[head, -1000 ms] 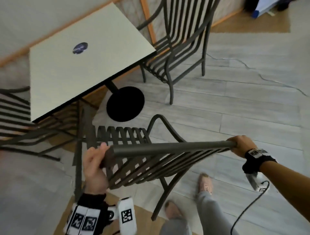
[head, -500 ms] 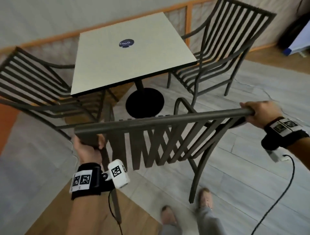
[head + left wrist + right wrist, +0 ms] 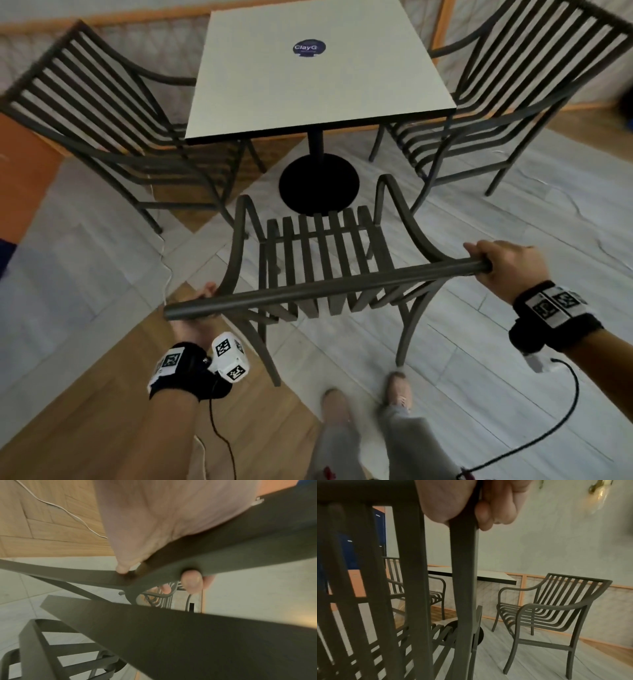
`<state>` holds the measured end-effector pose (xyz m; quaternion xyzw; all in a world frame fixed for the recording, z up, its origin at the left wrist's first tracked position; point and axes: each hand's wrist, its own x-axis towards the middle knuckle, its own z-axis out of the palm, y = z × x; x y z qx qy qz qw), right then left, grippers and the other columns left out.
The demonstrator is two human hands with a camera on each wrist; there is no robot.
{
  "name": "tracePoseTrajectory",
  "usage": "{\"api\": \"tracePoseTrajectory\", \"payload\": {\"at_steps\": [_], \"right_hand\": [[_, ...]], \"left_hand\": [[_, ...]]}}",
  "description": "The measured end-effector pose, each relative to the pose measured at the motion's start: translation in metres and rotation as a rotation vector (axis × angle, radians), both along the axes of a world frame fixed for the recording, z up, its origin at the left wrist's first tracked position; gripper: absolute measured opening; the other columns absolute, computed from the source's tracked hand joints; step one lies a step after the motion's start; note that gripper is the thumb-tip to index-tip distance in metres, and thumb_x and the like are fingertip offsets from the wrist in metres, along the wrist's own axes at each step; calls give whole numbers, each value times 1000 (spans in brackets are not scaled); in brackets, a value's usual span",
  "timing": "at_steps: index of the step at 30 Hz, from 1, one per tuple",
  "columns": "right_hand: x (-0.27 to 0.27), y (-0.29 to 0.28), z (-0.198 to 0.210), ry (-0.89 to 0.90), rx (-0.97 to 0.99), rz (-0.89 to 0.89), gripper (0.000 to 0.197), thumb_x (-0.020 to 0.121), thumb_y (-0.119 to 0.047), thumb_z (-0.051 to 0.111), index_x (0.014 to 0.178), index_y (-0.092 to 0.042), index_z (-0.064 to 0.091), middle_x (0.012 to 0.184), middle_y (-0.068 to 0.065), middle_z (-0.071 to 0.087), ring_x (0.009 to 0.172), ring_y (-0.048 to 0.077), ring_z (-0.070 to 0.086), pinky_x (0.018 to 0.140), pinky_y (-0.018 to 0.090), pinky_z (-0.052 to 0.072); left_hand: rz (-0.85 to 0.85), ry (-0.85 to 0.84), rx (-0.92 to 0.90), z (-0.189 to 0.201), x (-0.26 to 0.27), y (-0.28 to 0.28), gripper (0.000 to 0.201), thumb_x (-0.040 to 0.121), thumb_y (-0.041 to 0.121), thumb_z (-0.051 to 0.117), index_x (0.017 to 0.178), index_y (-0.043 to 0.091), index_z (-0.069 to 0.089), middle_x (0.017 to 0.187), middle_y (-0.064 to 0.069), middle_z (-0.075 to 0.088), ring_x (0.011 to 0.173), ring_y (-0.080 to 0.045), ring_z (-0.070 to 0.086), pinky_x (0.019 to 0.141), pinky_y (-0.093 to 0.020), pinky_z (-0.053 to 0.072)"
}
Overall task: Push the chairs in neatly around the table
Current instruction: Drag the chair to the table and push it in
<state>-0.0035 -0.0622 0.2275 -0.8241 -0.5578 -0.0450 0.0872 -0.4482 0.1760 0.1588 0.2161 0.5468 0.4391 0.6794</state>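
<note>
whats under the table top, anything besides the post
Under the table top show a black post on a round black base and the left chair's seat front. The top covers the rest.

Black wrist straps [image 3: 186, 368] bearing white square-coded marker tags are worn on both bare forearms. A thin black cable [image 3: 534, 442] is attached beneath the right strap. Grey trousers [image 3: 394, 442] and pale shoes [image 3: 399, 385] are worn.

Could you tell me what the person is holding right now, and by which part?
Both hands grip the near chair by its top back rail: left hand at one end, right hand at the other.
</note>
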Motion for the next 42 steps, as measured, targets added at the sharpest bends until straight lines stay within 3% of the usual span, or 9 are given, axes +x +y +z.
{"api": "tracePoseTrajectory", "payload": {"at_steps": [6, 11, 15, 18, 20, 25, 28, 34, 42], "right_hand": [[-19, -17, -3, 19, -211, -63, 8, 69, -18, 69, 75, -16, 74, 48, 7, 58, 39, 32, 56, 41, 29, 46], [-50, -40, -21, 145, -394, -63, 36, 50, -9, 85, 80, -26, 77, 45, -4, 47, 33, 26, 50, 40, 20, 34], [-64, -53, -32, 210, -438, -60, 36, 48, -14, 86, 79, -28, 76, 46, -5, 46, 31, 25, 49, 38, 19, 30], [-73, -64, -41, 171, -409, -37, 15, 64, -29, 75, 78, -24, 76, 47, 0, 51, 29, 28, 48, 35, 18, 29], [-72, -70, -48, 202, -382, -52, 32, 74, -43, 51, 80, -25, 76, 49, 0, 51, 31, 29, 49, 35, 16, 28], [-77, -71, -42, 88, -422, -166, 27, 70, -35, 75, 95, -25, 73, 64, 1, 59, 53, 29, 58, 46, 22, 33], [-90, -67, -36, 12, -500, -165, 54, 55, -42, 84, 104, -26, 68, 96, 9, 65, 82, 33, 60, 67, 41, 48], [-142, -44, -47, 141, -469, 178, 45, 79, -55, 53, 121, -39, 52, 118, -7, 67, 109, 19, 63, 93, 45, 48], [-128, -14, -48, 77, -523, 260, 61, 83, -69, 2, 116, -43, 47, 106, -16, 67, 88, 15, 66, 66, 38, 50]], "left_hand": [[-156, 267, 18, -7, -6, -10, 10, 94, 9, 56, 93, 4, 64, 64, 7, 69, 48, 7, 64, 61, -11, 52], [-197, 272, -149, -22, -25, -8, 27, 91, 16, 59, 66, 20, 65, 37, 16, 62, 35, 6, 60, 41, -12, 51], [-279, 217, 330, -56, -55, -14, 35, 99, 13, 42, 90, -2, 73, 98, -12, 76, 113, -17, 63, 106, -27, 41], [-265, 291, -119, -62, -57, -31, 17, 91, 6, 56, 77, 16, 59, 54, 17, 71, 58, 6, 67, 69, -19, 55], [-250, 380, -251, -74, -79, -34, 7, 84, 19, 69, 83, 21, 63, 51, 14, 70, 57, -3, 65, 69, -25, 54], [-766, 430, -143, -63, -102, -10, 38, 76, 32, 70, 86, -4, 62, 111, -4, 72, 95, -12, 65, 90, -30, 41], [-1356, 701, -51, 29, -67, 0, 59, 61, 67, 71, 102, 26, 73, 121, 9, 65, 109, -9, 58, 95, -29, 37], [-1904, 1264, 87, 42, -18, -41, 53, 85, 36, 68, 132, 27, 47, 124, -1, 60, 111, -19, 57, 98, -33, 47], [-1812, 1346, 264, 23, -4, -29, 26, 91, 28, 61, 115, 19, 60, 100, -4, 62, 107, -25, 58, 97, -36, 46]]}}
